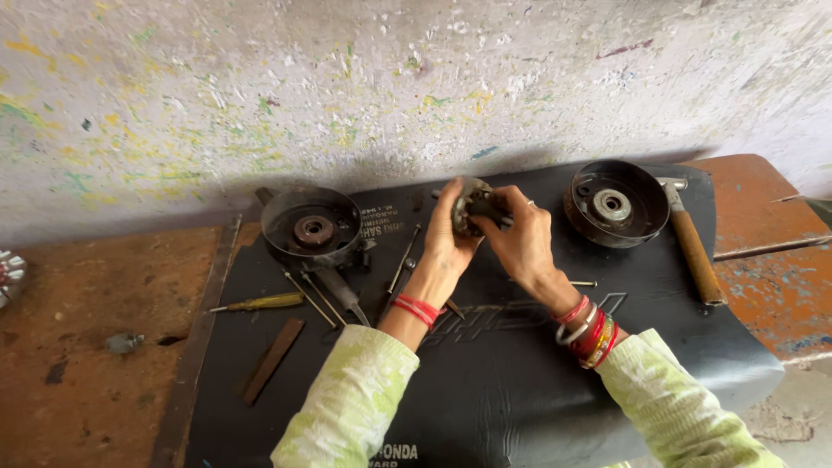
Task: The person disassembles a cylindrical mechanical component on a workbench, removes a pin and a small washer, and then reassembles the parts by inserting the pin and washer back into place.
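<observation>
Both my hands hold a small round metal part point(471, 206) with a dark shaft, lifted a little above the black mat point(511, 373). My left hand point(448, 238) cups it from the left and below. My right hand point(522, 232) grips its right side with the fingers wrapped over the shaft. Red thread rings my left wrist and several bangles ring the right one. Most of the part is hidden by my fingers.
A round black metal housing point(312, 227) lies left of my hands, another housing point(616, 204) to the right. A wooden-handled hammer point(693, 247) lies at far right. A yellow-handled screwdriver point(260, 302), thin rods point(316, 299), a flat metal bar point(273, 360) lie at left. Wall close behind.
</observation>
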